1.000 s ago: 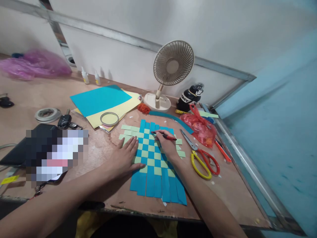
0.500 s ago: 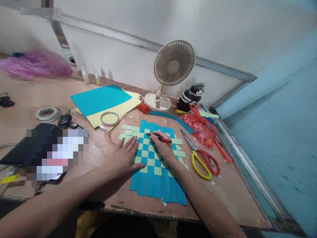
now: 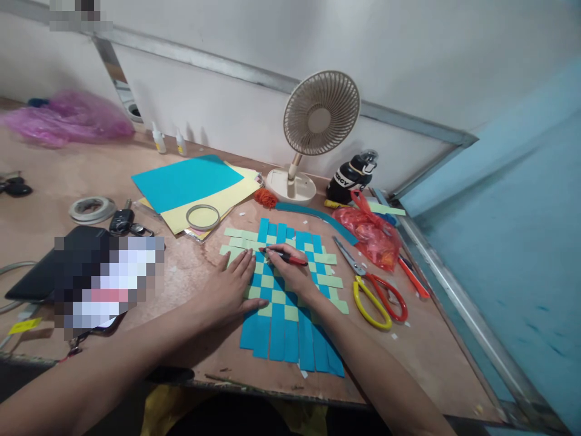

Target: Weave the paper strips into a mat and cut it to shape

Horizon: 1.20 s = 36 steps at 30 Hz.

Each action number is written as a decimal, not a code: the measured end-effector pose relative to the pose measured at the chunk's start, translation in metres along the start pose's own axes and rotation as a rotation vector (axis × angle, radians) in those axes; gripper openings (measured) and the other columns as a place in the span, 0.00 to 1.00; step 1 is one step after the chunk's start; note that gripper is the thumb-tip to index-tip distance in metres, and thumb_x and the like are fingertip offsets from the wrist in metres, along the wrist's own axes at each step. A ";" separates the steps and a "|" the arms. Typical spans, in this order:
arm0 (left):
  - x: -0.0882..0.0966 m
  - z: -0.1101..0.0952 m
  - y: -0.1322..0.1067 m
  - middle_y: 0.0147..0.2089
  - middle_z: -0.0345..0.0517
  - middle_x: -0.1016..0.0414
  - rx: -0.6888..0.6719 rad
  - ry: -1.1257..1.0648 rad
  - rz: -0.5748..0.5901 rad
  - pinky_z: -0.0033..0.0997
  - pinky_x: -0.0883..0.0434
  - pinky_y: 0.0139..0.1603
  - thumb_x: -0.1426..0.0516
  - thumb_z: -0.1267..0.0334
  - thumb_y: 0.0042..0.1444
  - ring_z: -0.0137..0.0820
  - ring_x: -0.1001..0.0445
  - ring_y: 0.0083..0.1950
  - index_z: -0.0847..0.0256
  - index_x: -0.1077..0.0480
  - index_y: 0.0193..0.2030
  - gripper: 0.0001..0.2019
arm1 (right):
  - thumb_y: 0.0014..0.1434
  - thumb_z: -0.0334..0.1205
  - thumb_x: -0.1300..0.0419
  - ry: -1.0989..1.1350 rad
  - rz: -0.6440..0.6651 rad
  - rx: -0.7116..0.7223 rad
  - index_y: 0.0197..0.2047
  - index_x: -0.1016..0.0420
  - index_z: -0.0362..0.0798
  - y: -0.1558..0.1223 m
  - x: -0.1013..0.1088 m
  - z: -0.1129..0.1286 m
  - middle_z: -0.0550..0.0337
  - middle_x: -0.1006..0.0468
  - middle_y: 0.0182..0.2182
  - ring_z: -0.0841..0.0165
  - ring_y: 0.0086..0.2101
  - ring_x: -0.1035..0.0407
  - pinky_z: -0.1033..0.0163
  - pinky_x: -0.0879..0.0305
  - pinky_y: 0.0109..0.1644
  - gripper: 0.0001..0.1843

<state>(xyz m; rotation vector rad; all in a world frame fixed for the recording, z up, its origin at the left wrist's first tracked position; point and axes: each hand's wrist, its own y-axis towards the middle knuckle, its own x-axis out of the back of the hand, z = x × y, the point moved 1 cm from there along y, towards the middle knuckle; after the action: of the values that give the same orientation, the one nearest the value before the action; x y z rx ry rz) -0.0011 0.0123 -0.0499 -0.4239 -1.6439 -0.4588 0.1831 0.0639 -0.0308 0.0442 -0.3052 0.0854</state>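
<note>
A woven mat of blue and pale green paper strips (image 3: 290, 303) lies on the wooden table (image 3: 431, 351) in front of me. My left hand (image 3: 229, 287) lies flat and open on the mat's left edge, fingers spread toward the far side. My right hand (image 3: 290, 269) is closed around a red and black pen (image 3: 284, 256), whose tip touches the mat near its upper left, close to my left fingertips.
Yellow and red scissors (image 3: 374, 290) lie right of the mat, beside a red plastic bag (image 3: 372, 233). A small fan (image 3: 313, 130), a black bottle (image 3: 351, 175), blue and yellow paper sheets (image 3: 195, 184), tape rolls (image 3: 202, 217) and glue bottles (image 3: 158, 139) stand behind.
My right hand has slid the pen leftward across the mat's far rows, toward my left fingertips. My left hand has stayed pressed in place.
</note>
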 end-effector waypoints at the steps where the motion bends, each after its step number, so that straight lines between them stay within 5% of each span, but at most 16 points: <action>1: 0.000 0.000 0.000 0.76 0.61 0.54 0.001 0.001 0.000 0.55 0.53 0.72 0.60 0.29 0.62 0.51 0.53 0.76 0.70 0.47 0.74 0.48 | 0.58 0.50 0.37 -0.009 0.006 0.003 0.40 0.19 0.50 -0.001 0.000 0.000 0.54 0.15 0.41 0.63 0.37 0.22 0.60 0.28 0.41 0.14; 24: 0.003 -0.001 0.000 0.76 0.62 0.54 -0.003 -0.003 0.013 0.56 0.55 0.73 0.59 0.31 0.63 0.49 0.54 0.77 0.70 0.49 0.74 0.47 | 0.56 0.49 0.36 -0.037 0.035 -0.042 0.38 0.18 0.50 -0.027 0.020 0.007 0.54 0.15 0.37 0.61 0.35 0.22 0.59 0.27 0.38 0.13; 36: 0.005 -0.003 0.001 0.76 0.62 0.51 0.008 -0.010 0.040 0.58 0.57 0.73 0.57 0.28 0.59 0.54 0.52 0.76 0.70 0.48 0.74 0.50 | 0.56 0.49 0.36 -0.007 0.015 -0.026 0.38 0.18 0.50 -0.032 0.014 0.008 0.54 0.15 0.38 0.62 0.37 0.21 0.59 0.27 0.40 0.13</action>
<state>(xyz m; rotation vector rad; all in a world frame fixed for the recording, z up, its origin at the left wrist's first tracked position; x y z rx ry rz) 0.0012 0.0119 -0.0450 -0.4531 -1.6437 -0.4204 0.1967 0.0329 -0.0198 0.0167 -0.3133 0.0966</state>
